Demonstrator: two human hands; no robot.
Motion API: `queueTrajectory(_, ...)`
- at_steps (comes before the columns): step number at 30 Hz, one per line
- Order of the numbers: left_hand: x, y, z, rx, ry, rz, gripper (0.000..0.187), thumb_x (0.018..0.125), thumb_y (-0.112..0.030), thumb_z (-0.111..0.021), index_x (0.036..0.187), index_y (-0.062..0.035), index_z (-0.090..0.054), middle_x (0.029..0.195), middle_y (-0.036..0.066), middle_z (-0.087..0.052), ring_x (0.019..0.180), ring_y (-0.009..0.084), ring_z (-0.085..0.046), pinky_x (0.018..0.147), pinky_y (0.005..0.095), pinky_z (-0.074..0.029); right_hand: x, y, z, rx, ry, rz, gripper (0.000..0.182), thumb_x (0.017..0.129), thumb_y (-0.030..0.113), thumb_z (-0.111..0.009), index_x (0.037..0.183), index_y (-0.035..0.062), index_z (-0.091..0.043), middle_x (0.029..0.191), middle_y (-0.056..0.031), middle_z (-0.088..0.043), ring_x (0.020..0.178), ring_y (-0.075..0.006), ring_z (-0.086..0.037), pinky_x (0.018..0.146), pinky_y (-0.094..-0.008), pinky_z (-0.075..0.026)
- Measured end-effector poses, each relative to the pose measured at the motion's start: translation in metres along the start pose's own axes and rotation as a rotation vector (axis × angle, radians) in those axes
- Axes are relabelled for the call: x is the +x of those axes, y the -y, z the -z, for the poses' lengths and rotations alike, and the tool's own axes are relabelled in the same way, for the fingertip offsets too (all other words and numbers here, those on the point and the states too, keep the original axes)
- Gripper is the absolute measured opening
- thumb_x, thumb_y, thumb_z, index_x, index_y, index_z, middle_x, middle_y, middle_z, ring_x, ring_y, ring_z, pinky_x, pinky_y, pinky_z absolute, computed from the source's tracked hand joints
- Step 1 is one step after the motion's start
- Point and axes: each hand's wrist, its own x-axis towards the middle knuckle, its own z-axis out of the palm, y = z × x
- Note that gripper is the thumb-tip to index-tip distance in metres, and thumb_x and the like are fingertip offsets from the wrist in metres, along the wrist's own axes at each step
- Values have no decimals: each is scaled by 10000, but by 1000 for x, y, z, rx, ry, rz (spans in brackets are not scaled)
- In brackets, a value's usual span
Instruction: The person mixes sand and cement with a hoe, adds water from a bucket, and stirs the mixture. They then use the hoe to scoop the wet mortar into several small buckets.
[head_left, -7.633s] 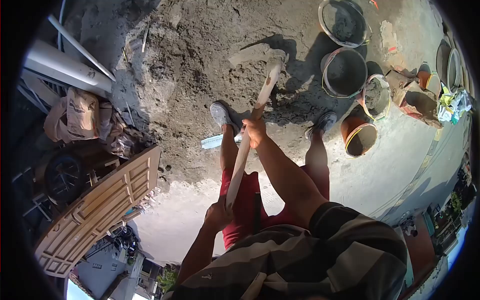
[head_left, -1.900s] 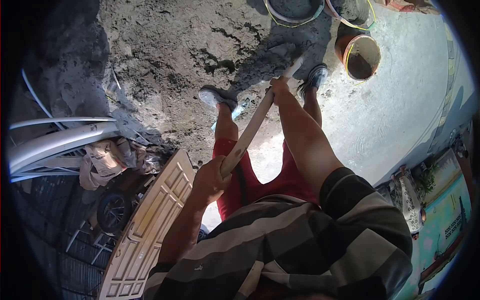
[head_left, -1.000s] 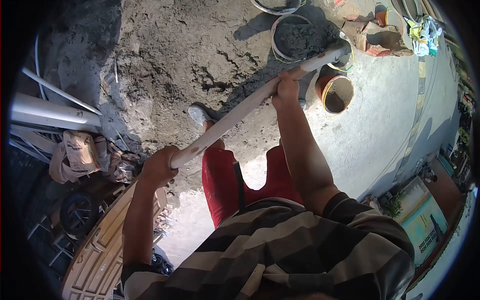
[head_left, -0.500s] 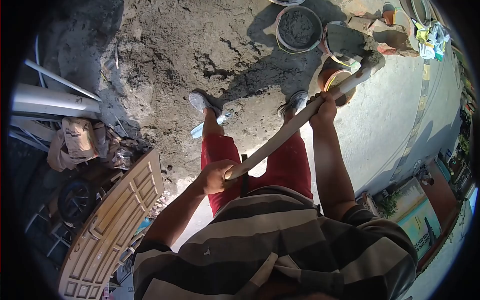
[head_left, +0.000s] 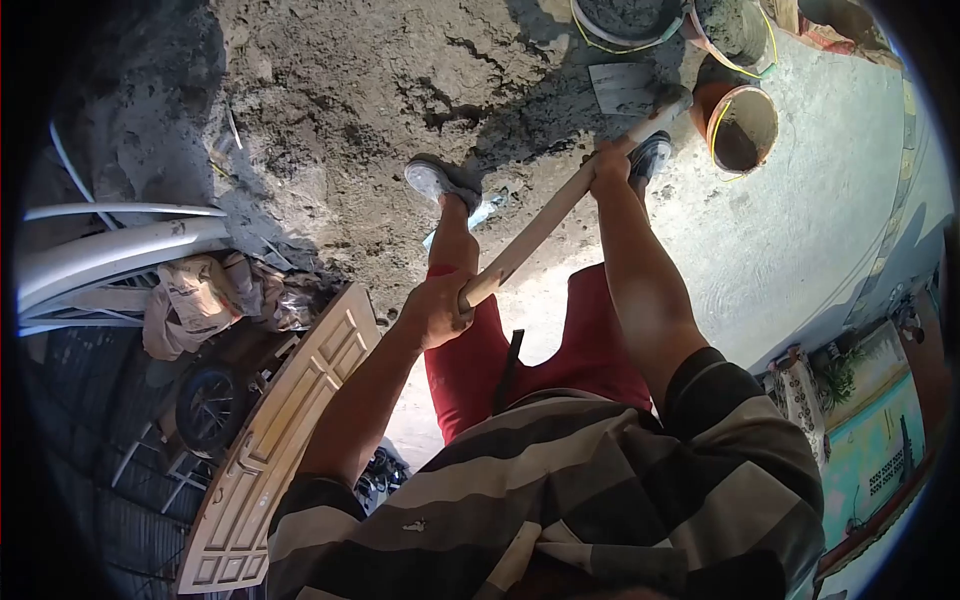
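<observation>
A long wooden handle (head_left: 540,228) runs diagonally across my front, with a flat metal blade (head_left: 622,88) at its far end. My left hand (head_left: 437,311) is wrapped round the near end of the handle, above my thigh. Farther up, my right hand (head_left: 611,168) grips it close to the blade end. The blade lies over the wet grey mortar (head_left: 380,90) on the ground, just below a bucket of mortar (head_left: 628,18). Right of the blade stands an orange bucket (head_left: 743,130) with a dark hollow inside.
Another mortar bucket (head_left: 735,35) is at the upper right. On the left are white pipes (head_left: 130,250), a paper sack (head_left: 200,293), a wheel (head_left: 210,410) and a panelled wooden door (head_left: 285,440). A blue scrap (head_left: 487,208) lies near my feet.
The blade has moved left, away from the buckets, to over the mortar. Both my hands have shifted with the handle, and my right foot has stepped outward. The view has shifted too.
</observation>
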Motion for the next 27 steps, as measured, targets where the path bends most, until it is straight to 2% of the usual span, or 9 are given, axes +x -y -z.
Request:
queueTrajectory(4, -22, 8, 29, -48, -27, 97, 337, 742, -181, -637, 1048, -52, -582, 847, 199, -647, 776, 389, -637, 688, 447, -503, -6, -37, -56, -132, -158, 39, 389, 801, 113, -631, 1138, -8, -481, 880, -135, -582, 702, -263, -609, 635, -421, -533)
queueTrajectory(10, -87, 11, 57, -14, 28, 429, 383, 756, -224, -682, 1078, -45, -577, 907, 219, -664, 849, 388, -656, 731, 456, -518, -55, -127, -116, -194, 50, -138, 516, 811, 119, -644, 1258, 3, -415, 1002, -160, -560, 773, -251, -620, 646, -430, -538)
queueTrajectory(11, -86, 1, 58, 1, 17, 450, 390, 762, -237, -687, 1079, -39, -576, 915, 222, -664, 867, 390, -657, 747, 460, -518, -59, -129, -122, -144, 166, -196, 514, 831, 129, -632, 1276, 7, -406, 1031, -158, -552, 786, -251, -620, 654, -438, -540)
queueTrajectory(14, -76, -45, 64, -58, 57, 507, 481, 783, -260, -681, 1170, -13, -540, 966, 245, -653, 915, 400, -650, 804, 460, -509, -48, -112, -132, -294, 208, -300, 444, 859, 129, -605, 1255, 22, -434, 1072, -151, -538, 780, -253, -619, 666, -452, -539)
queueTrajectory(18, -54, -125, 67, -292, -52, 225, 630, 805, -266, -651, 1329, 6, -432, 1057, 265, -622, 975, 405, -628, 864, 436, -486, -44, -43, -96, -326, 444, -315, 419, 893, 85, -544, 1279, 75, -379, 1147, -148, -484, 861, -286, -628, 712, -446, -553)
queueTrajectory(22, -52, -199, 76, -381, -58, -144, 656, 814, -283, -632, 1364, -3, -412, 1090, 251, -607, 983, 387, -618, 864, 428, -480, -55, 10, -38, -182, 594, -345, 258, 880, 105, -523, 1123, 51, -454, 914, -143, -537, 747, -264, -592, 660, -441, -532)
queueTrajectory(23, -55, -216, 79, -375, -10, -152, 671, 810, -331, -641, 1360, -16, -424, 1110, 239, -601, 987, 368, -615, 857, 416, -483, -65, 21, -21, -159, 608, -283, 205, 866, 107, -522, 1046, 31, -462, 827, -140, -518, 701, -252, -569, 605, -427, -520)
queueTrajectory(26, -71, -273, 94, -420, 178, -126, 689, 753, -301, -669, 1336, 7, -467, 1193, 246, -586, 1071, 337, -620, 922, 376, -466, -88, 57, 29, -15, 549, -295, 214, 853, 102, -525, 1035, 12, -455, 829, -142, -521, 693, -250, -573, 570, -416, -512)
queueTrajectory(27, -76, -283, 90, -356, 111, -282, 731, 738, -342, -696, 1336, 11, -467, 1140, 232, -606, 982, 318, -641, 854, 370, -492, -96, 67, 44, 136, 415, -364, 228, 855, 128, -528, 1025, -3, -453, 785, -142, -545, 656, -248, -574, 541, -405, -501)
